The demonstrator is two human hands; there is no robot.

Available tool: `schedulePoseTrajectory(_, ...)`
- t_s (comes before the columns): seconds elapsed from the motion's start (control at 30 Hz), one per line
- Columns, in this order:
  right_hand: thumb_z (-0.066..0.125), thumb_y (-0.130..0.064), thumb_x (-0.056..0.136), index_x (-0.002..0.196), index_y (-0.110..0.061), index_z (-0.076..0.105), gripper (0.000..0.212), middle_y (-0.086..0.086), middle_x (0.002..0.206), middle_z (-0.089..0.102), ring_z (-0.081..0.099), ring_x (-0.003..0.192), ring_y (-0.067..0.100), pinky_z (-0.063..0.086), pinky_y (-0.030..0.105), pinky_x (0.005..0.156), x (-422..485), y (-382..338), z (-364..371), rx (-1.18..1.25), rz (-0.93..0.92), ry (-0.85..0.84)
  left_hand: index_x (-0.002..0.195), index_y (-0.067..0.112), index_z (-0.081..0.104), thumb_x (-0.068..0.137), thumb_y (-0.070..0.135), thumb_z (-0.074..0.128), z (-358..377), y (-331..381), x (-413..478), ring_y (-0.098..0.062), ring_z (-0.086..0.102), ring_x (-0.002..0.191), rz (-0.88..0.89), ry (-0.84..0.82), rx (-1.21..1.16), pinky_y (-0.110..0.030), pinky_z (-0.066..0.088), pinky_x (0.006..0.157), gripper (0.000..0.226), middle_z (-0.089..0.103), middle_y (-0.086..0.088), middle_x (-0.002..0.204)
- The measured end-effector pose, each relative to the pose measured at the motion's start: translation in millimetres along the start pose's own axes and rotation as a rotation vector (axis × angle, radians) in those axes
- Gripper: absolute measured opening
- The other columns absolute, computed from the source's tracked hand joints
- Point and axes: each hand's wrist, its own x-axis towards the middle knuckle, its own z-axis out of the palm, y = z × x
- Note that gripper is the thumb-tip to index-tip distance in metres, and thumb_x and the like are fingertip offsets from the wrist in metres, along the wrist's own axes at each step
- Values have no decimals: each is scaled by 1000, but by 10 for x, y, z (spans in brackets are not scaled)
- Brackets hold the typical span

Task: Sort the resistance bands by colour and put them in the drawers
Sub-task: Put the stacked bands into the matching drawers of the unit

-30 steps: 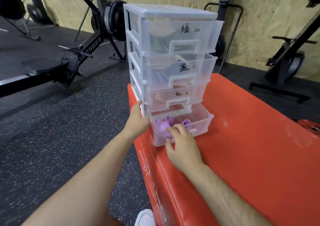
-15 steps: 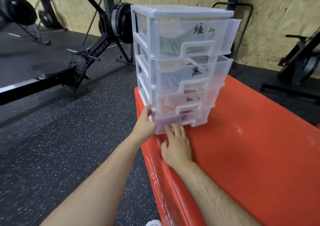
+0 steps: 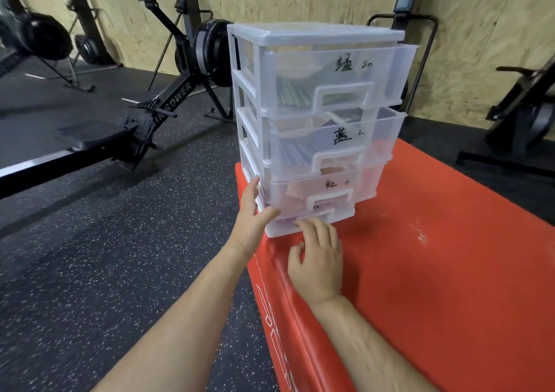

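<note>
A red padded box [image 3: 435, 256] fills the lower right of the frame. A clear plastic drawer unit [image 3: 249, 91] stands on the box's near left corner, at the frame's centre. Four drawers are stacked in it, each marked with a handwritten character. Green resistance bands [image 3: 292, 94] are seen through the top drawer, blue bands [image 3: 295, 157] through the second and reddish bands [image 3: 295, 191] through the third. A faint purple tint shows low in the bottom drawer [image 3: 342, 215], and nothing more can be made out there.

The bottom drawer lies straight ahead of both hands, just above them in the frame. Its sliding axis runs away towards the upper right, into the unit. It appears seated in the frame, though whether fully cannot be told.

The left hand [image 3: 250, 215] is laid flat and released against the unit's left side, with the thumb reaching round to the front edge. The right hand [image 3: 318, 259] is the nearer to the drawer face. Its fingers [image 3: 306, 224] are loosely curled, the tips touch the front below the handle, and nothing is grasped. Any last push would be judged to fall to the right hand, with the left bracing the unit.
</note>
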Motion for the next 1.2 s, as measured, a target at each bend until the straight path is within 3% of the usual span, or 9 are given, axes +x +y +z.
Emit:
schedulePoseTrajectory(0.13,49,-19,74,140,-23,54,66,-3,145,49,45,131,24,41,42,105,187,-89,-123,-103,-92,-61,145,33,43,76,33,77,43,84,141,-2,42,137,81,16,78,-36,34,116,77,50,14,147)
schedulePoseTrajectory(0.3,41,-25,76,147,-24,47,71,-8,151,45,45,133,24,42,47,107,412,-156,-88,-160,-74,-204,120,23,65,76,17,84,24,108,251,1,64,109,82,209,1,-24,49,96,48,70,10,117)
schedulePoseTrajectory(0.43,41,-19,73,133,-19,61,63,-4,138,58,53,124,23,46,46,99,479,-246,-173,-38,-92,-41,106,14,67,74,16,86,43,133,348,-5,67,95,75,307,32,-23,50,84,37,72,4,104)
schedulePoseTrajectory(0.57,50,-13,71,132,-22,62,63,0,135,59,54,120,27,44,43,97,497,-289,-335,-6,-165,175,107,22,67,73,22,80,23,127,330,-8,67,103,62,278,31,-35,53,95,36,71,5,108)
schedulePoseTrajectory(0.67,48,-16,71,139,-26,58,69,-2,144,53,48,125,28,41,44,97,609,-306,-415,-78,-166,167,129,29,60,81,34,67,-25,253,341,-13,56,126,122,225,-55,-45,45,108,49,61,3,133)
schedulePoseTrajectory(0.77,47,-19,71,141,-29,54,71,-4,144,51,45,127,28,42,50,99,721,-358,-467,-141,-158,105,146,28,46,87,53,67,-17,556,360,-11,42,140,202,132,-65,-43,35,115,67,48,7,150)
schedulePoseTrajectory(0.87,46,-19,68,143,-30,50,75,-5,144,49,47,125,29,44,49,96,840,-402,-497,-204,-147,17,140,26,51,84,42,76,-3,760,407,-14,53,132,264,54,49,-47,40,111,63,60,7,138)
schedulePoseTrajectory(1.03,49,-18,69,150,-30,39,82,-9,152,45,48,128,29,46,47,97,1070,-427,-487,-228,-182,-142,115,26,63,85,28,79,-83,921,530,-2,66,100,231,196,106,-32,53,94,34,71,10,108)
schedulePoseTrajectory(1.2,42,-19,74,136,-24,57,64,-5,142,55,51,125,25,46,44,98,1174,-542,-723,-81,-228,92,124,22,57,83,34,76,-152,1094,524,-12,59,119,232,160,146,-36,49,103,47,63,5,123)
